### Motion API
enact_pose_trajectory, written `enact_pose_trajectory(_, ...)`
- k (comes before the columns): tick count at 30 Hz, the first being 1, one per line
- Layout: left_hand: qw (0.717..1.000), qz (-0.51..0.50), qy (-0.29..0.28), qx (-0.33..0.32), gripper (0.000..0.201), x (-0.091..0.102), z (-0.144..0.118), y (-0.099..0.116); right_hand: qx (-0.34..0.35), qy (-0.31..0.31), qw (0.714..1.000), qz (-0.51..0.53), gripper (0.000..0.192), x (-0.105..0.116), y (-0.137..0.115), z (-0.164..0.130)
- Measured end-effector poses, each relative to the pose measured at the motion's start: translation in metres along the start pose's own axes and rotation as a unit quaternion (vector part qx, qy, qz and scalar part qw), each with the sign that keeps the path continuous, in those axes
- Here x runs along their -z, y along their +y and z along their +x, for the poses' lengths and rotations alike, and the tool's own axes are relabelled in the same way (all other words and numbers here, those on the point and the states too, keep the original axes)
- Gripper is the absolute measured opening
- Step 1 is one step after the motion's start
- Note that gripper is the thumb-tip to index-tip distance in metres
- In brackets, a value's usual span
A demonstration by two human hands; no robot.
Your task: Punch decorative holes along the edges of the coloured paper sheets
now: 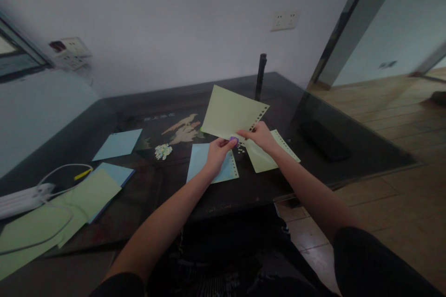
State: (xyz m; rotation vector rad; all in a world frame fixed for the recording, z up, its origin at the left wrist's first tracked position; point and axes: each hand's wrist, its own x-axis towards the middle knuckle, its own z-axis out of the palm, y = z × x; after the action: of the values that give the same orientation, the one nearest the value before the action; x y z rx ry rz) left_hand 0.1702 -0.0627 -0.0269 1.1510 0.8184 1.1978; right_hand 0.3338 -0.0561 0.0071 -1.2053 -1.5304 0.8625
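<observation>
1. Sheet [230, 109], pale green, is up off the table [369, 153], tilted, between both hands. Head view, the only one.
2. Left hand [219, 152]: fingers closed round a purple punch [233, 139] at the sheet's lower corner. Can't tell whether the punch is biting paper.
3. Right hand [259, 137]: thumb and fingers pinched on the sheet's punched edge, no visible gap.
4. Progress on that edge: hole row runs from the far right corner down to the right hand. Looks mostly done; stretch by the punch is hidden behind fingers.
5. Done, by the look of it: blue sheet [198, 160] below the left hand and flat green sheet [258, 160] beneath the right forearm. Both show hole rows along their right edges.
6. Waste: paper-bit heap [163, 151] to the left, loose bits [241, 149] under the hands. Suggests plenty of holes cut.
7. Remaining: stacked sheets [104, 188], far left, no holes visible, probably unpunched. Separate blue sheet [118, 144] beyond them: too blurred to call.
</observation>
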Motion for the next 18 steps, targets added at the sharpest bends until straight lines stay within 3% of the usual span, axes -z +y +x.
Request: enact_pose_trajectory(18, 0.998, 0.061, -0.004, 0.005, 0.036, 0.0052, 0.0053, -0.0065, 0.008, 0.001, 0.999, -0.049, 0.022, 0.0003, 0.0051, 0.002)
